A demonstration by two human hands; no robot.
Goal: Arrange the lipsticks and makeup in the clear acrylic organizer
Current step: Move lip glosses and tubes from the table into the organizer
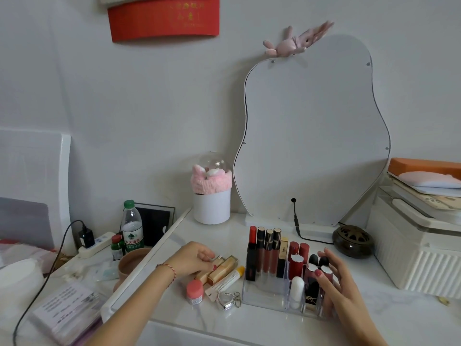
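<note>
Between both hands, on white marble-look tabletop [249, 328], sits clear acrylic organizer [264, 293]. Right hand [336, 280] rests w/ fingers straight & spread against organizer's right side, thumb tip on a dark red lipstick w/ white scalloped cap top [324, 272]; it grips nothing. Just left of that hand, front slots hold a white rounded tube [296, 292] & a black case w/ gold YSL-type monogram [311, 295]. Further from the hand, back row: 1 red-capped black lipstick [252, 253], 3 brown lip glosses w/ gold-banded black caps [268, 250], & a gold-black square lipstick w/ YSL logo [283, 255].

Left hand [192, 260] has fingers curled down onto 2 gold rectangular lipstick tubes [222, 269] lying on table, outside organizer; exact pinch can't be told. Near-side of that hand: pink-capped small jar [194, 290], white squeeze tube w/ yellow cap [227, 280] w/ print too small to read, & silver heart-shaped clip [228, 300].

Left of left hand stands green-capped clear water bottle [132, 228], label showing Chinese characters 农夫山泉. Up on wall, red card w/ gold writing [163, 18], unreadable.
</note>
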